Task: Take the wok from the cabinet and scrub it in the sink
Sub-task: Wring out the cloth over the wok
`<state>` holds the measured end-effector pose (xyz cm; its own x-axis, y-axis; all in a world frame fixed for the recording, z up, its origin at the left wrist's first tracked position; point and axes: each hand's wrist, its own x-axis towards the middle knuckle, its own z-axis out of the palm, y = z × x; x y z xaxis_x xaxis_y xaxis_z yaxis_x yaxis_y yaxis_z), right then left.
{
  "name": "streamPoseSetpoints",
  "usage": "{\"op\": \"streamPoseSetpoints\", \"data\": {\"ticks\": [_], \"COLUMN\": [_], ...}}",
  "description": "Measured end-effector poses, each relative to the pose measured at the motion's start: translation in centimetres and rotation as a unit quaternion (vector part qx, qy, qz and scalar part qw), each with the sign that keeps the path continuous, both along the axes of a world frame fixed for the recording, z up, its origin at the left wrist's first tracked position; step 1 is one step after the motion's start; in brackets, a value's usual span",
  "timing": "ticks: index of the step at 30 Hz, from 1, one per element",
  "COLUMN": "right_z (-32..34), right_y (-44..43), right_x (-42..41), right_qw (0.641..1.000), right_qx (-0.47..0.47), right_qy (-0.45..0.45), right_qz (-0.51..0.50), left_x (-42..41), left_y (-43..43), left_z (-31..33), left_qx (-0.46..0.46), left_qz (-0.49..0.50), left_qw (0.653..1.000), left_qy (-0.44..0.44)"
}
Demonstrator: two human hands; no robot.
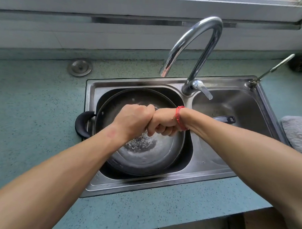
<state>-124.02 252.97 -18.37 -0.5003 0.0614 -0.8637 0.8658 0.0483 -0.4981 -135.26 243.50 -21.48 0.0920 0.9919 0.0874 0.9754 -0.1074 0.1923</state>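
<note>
The wok (145, 155) sits in the left basin of the steel sink (167, 181), its black side handle (83, 124) over the basin's left rim. Above it, the left hand (134, 121) and right hand (163, 122) press together, both clenched, seemingly wringing a steel-wool scrubber (139, 142) that shows just below them. The faucet (194, 47) arches behind.

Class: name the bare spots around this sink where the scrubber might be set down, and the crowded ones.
Free: countertop left of the sink, below the round metal cap; the front counter strip. Crowded: left basin, filled by the wok; right basin holds its long handle.
</note>
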Motion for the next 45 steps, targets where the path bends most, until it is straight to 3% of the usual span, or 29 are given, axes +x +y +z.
{"op": "streamPoseSetpoints", "data": {"ticks": [4,9,13,17,21,25,28,37,40,45], "right_z": [0.5,0.3,1.0,1.7,1.0,0.8,0.7,1.3,1.9,2.6], "right_y": [-0.9,-1.7,-2.2,-2.3,-2.3,-2.4,-2.8,-4.5,-4.8,-5.0], "right_x": [-1.0,-0.8,-0.4,-0.1,0.3,0.6,0.8,1.7,1.8,2.7], "right_qw": [0.957,0.882,0.839,0.771,0.710,0.690,0.682,0.704,0.708,0.732], "right_qx": [0.271,0.438,0.507,0.568,0.606,0.612,0.630,0.634,0.637,0.637], "right_qy": [0.028,0.069,0.102,0.143,0.189,0.223,0.228,0.207,0.193,0.180], "right_qz": [0.094,0.157,0.172,0.250,0.304,0.315,0.292,0.244,0.235,0.163], "left_x": [0.5,-0.5,-1.2,-0.6,-0.4,-0.2,0.3,1.6,1.6,2.1], "left_y": [0.5,0.7,0.6,-0.2,-0.8,-1.6,-2.3,-3.4,-3.8,-5.0], "left_z": [1.3,1.8,2.0,2.2,2.1,1.5,1.1,1.4,1.8,3.1], "left_qx": [-0.124,-0.208,-0.260,-0.307,-0.373,-0.389,-0.347,-0.173,-0.150,-0.111], "left_qz": [0.079,0.114,0.130,0.178,0.208,0.227,0.231,0.217,0.238,0.271], "left_qw": [0.989,0.966,0.924,0.835,0.765,0.720,0.731,0.877,0.882,0.843], "left_qy": [0.035,-0.101,-0.247,-0.420,-0.482,-0.528,-0.540,-0.392,-0.377,-0.451]}}
